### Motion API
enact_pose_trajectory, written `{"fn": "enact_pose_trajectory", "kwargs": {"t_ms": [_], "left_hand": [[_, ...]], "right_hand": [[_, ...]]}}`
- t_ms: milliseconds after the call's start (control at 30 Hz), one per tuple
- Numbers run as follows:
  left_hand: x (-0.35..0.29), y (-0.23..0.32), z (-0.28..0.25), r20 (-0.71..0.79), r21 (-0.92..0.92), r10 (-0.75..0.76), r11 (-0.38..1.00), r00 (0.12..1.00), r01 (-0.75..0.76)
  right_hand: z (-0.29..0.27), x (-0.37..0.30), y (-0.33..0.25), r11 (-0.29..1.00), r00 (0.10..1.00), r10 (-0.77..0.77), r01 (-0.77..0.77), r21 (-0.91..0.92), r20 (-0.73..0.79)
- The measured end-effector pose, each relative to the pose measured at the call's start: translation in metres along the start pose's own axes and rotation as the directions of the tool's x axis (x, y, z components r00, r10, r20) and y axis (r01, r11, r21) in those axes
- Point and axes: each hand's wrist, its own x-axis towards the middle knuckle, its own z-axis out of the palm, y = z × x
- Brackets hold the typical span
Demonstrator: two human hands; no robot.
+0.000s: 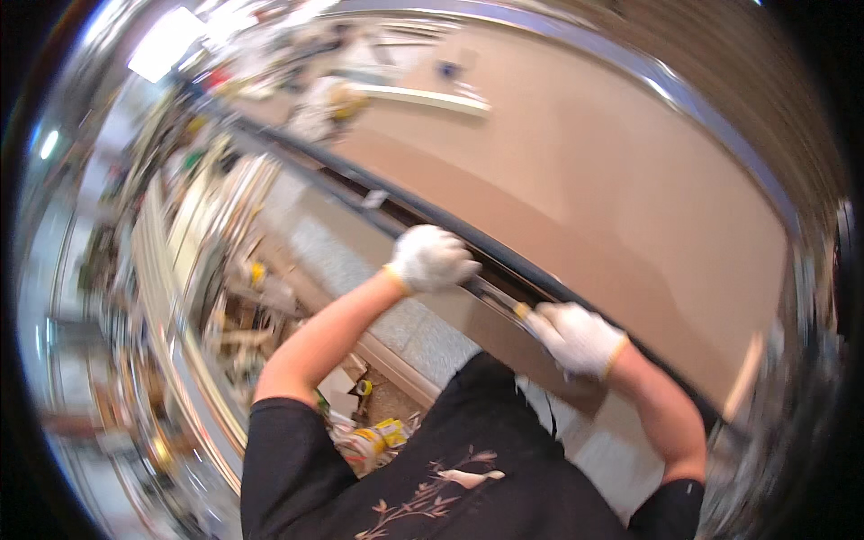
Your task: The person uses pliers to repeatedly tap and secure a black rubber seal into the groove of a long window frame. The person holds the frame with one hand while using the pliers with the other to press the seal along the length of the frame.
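My right hand [580, 339], in a white knit glove, is closed round the handle end of a slim hand tool [497, 298]. The tool has a yellow collar and a dark, narrow front part; blur hides its exact kind. My left hand [432, 259], gloved the same way, is curled closed near the tool's far end. Whatever its fingers hold is hidden. Both hands are over the near edge of a large brown panel [576, 171], where a dark rail [522, 265] runs with a slot-like gap beside it. A small pale piece [374, 199] sits on the rail left of my hands.
A pale strip [423, 97] and a white-and-yellow bundle [337, 103] lie on the panel's far left. Long pale boards [193, 211] stand to my left. Offcuts and yellow tape rolls [369, 441] litter the floor by me. A pale stick [745, 373] is at the right.
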Motion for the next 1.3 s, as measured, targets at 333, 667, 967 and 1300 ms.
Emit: {"fn": "enact_pose_trajectory", "kwargs": {"t_ms": [333,667,967,1300], "left_hand": [[-0.003,0.031,0.015,-0.236,0.046,-0.087,0.994,0.968,0.1],[0.018,0.1,0.028,-0.249,0.158,-0.035,0.985,0.968,0.076],[0.034,0.153,0.039,-0.232,0.19,-0.072,0.975,0.97,0.118],[0.04,0.173,0.049,-0.249,0.206,-0.095,0.967,0.964,0.149]], "right_hand": [[0.021,-0.007,0.028,0.998,0.999,0.039,-0.037,0.059,-0.035],[0.023,-0.066,0.075,0.997,0.995,-0.03,0.023,-0.076,-0.1],[0.022,-0.104,0.11,0.997,0.999,0.016,-0.018,-0.08,-0.032],[0.014,-0.122,0.112,0.99,0.998,0.014,-0.023,-0.141,-0.065]]}}
